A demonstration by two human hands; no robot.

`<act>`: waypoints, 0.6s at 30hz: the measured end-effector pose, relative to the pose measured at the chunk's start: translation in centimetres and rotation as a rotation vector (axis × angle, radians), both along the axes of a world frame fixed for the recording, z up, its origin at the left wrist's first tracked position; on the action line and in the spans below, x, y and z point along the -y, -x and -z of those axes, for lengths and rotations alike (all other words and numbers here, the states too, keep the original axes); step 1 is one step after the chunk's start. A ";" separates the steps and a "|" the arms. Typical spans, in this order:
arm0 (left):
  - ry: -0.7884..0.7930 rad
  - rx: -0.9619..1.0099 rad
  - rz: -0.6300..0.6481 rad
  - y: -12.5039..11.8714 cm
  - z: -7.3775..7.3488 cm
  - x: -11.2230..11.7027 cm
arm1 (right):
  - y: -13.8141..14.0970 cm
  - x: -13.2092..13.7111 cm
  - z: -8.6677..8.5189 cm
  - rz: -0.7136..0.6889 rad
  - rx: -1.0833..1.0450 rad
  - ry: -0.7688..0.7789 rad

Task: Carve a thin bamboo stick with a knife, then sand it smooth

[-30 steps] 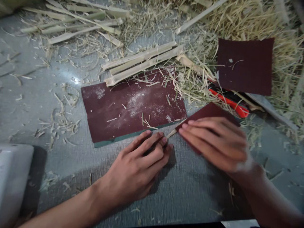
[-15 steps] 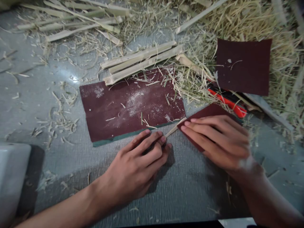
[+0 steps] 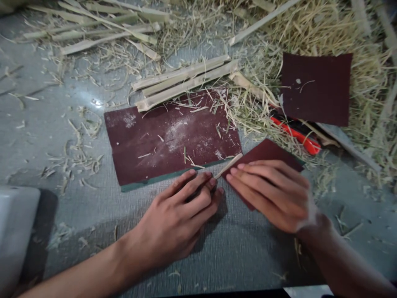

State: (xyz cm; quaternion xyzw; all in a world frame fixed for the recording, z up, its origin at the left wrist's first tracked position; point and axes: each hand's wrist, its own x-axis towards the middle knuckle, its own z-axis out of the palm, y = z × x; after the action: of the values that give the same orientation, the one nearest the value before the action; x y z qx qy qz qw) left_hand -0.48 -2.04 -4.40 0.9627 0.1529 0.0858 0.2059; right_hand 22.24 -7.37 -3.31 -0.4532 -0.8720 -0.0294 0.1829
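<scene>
My left hand is closed on one end of a thin pale wood sliver, pinning it low over the table. Under the fingers of my right hand lies a folded piece of dark red sandpaper, its near edge against the sliver. The fingers of that hand are pressed together on the paper; the thumb is hidden. Just beyond my left fingertips rests a larger sandpaper sheet, dusted with white powder and scattered with shavings.
Split bamboo-like sticks lie across the sheet's far edge. A red-handled cutter sits partly beneath shavings, beside a square sandpaper piece. More strips and a big heap of shavings fill the back. A white object stands at left.
My right hand and its sandpaper have moved left and slightly nearer to me, closer to my left fingertips. My left hand stays where it was.
</scene>
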 end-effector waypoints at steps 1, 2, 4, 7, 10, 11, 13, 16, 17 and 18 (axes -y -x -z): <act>0.000 0.000 -0.005 0.0 0.0 0.0 | 0.0 0.0 0.0 0.037 0.006 0.001; 0.003 0.001 -0.007 0.0 0.0 0.0 | 0.1 0.0 0.1 0.060 0.009 0.001; 0.014 0.002 -0.002 0.0 0.0 0.0 | 0.3 0.0 0.2 0.044 -0.006 -0.008; 0.035 0.001 0.007 0.0 0.0 0.0 | 0.4 0.0 0.2 -0.012 -0.033 0.005; 0.031 -0.002 0.003 0.0 0.0 0.0 | 0.3 -0.2 0.0 0.069 -0.011 0.006; 0.030 -0.001 0.005 0.0 0.0 0.0 | 0.3 -0.3 -0.1 0.067 -0.004 0.001; 0.033 -0.001 0.007 -0.1 0.1 0.0 | 0.1 -0.4 -0.2 0.013 0.002 0.006; 0.018 -0.006 0.001 -0.1 0.1 0.0 | 0.0 -0.4 0.0 0.067 0.002 -0.005; 0.010 -0.006 -0.001 -0.1 0.1 0.0 | 0.0 -0.4 0.1 0.094 0.001 -0.009; 0.005 -0.006 0.000 -0.1 0.0 0.0 | 0.0 -0.4 0.1 0.095 -0.004 -0.012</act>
State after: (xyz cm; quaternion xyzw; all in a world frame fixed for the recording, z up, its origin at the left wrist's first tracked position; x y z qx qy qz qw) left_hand -0.42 -2.01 -4.44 0.9624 0.1538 0.0827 0.2080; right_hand 22.26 -7.02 -3.45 -0.4931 -0.8488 -0.0421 0.1859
